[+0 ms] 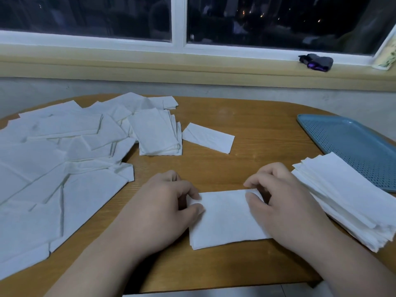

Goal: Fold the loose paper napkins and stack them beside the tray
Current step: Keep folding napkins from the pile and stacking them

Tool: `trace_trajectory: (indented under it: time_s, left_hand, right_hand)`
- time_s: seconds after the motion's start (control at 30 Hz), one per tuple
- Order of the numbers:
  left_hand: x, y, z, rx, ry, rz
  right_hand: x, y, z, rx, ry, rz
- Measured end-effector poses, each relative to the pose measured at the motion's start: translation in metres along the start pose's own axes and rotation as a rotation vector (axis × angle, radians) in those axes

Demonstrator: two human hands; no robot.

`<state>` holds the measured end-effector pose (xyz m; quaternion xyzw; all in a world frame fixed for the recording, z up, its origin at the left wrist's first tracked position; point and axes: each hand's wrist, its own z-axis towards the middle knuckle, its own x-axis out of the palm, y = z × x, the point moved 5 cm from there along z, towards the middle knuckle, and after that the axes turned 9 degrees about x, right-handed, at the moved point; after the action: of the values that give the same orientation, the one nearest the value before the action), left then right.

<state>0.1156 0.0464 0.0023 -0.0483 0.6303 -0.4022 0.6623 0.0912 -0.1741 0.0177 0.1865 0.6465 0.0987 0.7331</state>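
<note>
A white paper napkin [225, 219] lies folded in front of me on the wooden table [246, 129]. My left hand [158, 209] pinches its left end between thumb and fingers. At the napkin's right end my right hand [285, 202] pinches the top corner. To the right sits a stack of folded napkins [351, 198], beside the near edge of the blue perforated tray [353, 142]. Loose napkins [53, 163] are spread over the left of the table.
A smaller pile of folded napkins [158, 133] and one single folded napkin [207, 138] lie at the table's middle back. A dark bundle [317, 61] rests on the window sill behind the table. Bare wood shows between the piles.
</note>
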Motion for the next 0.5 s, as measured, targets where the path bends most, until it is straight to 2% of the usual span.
trace_trajectory:
  time_s: [0.17, 0.5]
  left_hand:
    - [-0.008, 0.003, 0.008, -0.029, -0.061, -0.032]
    - [-0.021, 0.019, 0.018, -0.103, -0.164, -0.084]
  right_hand:
    - [0.005, 0.03, 0.05, 0.017, 0.049, 0.006]
    - [0.028, 0.048, 0.166, 0.199, 0.147, -0.223]
